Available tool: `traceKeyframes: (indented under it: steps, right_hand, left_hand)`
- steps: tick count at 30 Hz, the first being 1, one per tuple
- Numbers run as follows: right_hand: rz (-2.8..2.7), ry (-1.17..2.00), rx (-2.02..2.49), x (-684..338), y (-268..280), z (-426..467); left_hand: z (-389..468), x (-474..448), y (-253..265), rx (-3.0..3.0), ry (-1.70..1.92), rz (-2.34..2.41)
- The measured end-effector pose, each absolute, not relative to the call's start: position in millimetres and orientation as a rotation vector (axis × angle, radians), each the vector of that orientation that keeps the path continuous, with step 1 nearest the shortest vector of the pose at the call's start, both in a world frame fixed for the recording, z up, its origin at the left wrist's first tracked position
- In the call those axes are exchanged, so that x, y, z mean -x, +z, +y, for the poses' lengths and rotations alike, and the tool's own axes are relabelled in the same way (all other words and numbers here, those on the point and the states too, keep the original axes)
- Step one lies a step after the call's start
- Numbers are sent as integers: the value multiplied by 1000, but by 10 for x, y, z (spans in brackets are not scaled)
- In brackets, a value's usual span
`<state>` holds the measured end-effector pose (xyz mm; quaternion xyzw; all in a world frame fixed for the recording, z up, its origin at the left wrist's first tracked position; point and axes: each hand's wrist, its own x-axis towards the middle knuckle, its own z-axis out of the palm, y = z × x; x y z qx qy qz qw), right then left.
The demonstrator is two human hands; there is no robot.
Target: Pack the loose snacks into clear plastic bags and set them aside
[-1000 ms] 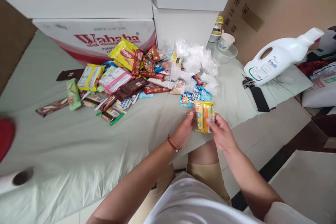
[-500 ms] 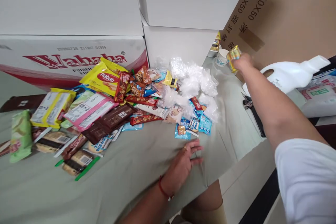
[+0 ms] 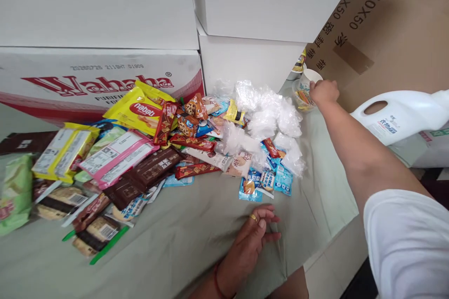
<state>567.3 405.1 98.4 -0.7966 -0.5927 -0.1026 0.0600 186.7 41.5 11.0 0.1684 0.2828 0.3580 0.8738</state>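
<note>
My right hand [image 3: 324,92] reaches to the far right corner of the table, its curled fingers at the side of a white paper cup [image 3: 311,78]. The fingertips are partly hidden. Just below that cup is a clear plastic cup [image 3: 302,97] with yellow packaging in it. My left hand [image 3: 253,233] rests on the cloth, fingers loosely apart, holding nothing. In front of it lie small blue snack packets [image 3: 251,182]. Behind these is a heap of crumpled clear plastic bags [image 3: 264,114].
Several wrapped snacks cover the left side, among them a yellow nabati pack [image 3: 142,110] and a brown packet [image 3: 143,177]. White boxes [image 3: 252,63] and a Wahaha carton [image 3: 101,81] line the back. A brown cardboard box [image 3: 393,42] and a white detergent bottle [image 3: 403,112] stand right.
My right hand has let go of the yellow packaging and come to the paper cup. Yellow packaging now shows in the clear cup. My left hand stays on the cloth; the view has shifted slightly.
</note>
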Motion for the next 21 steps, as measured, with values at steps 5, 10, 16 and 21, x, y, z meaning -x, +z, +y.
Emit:
traceKeyframes:
  steps: [5, 10, 16, 21]
  right_hand:
    - [-2045, -145, 2472, -5608, 1031, 3487]
    - [-2075, -298, 2532, -5770, 1070, 2810]
    - [-2081, -362, 2465, -5831, 1238, 2005]
    - [-2213, -121, 1940, -5294, 1049, 1321]
  left_hand:
    - [480, -1791, 186, -314, 729, 434]
    - [521, -1691, 223, -265, 751, 182]
    - [665, -1520, 344, -287, 771, 112]
    - [691, -1502, 381, -403, 820, 345]
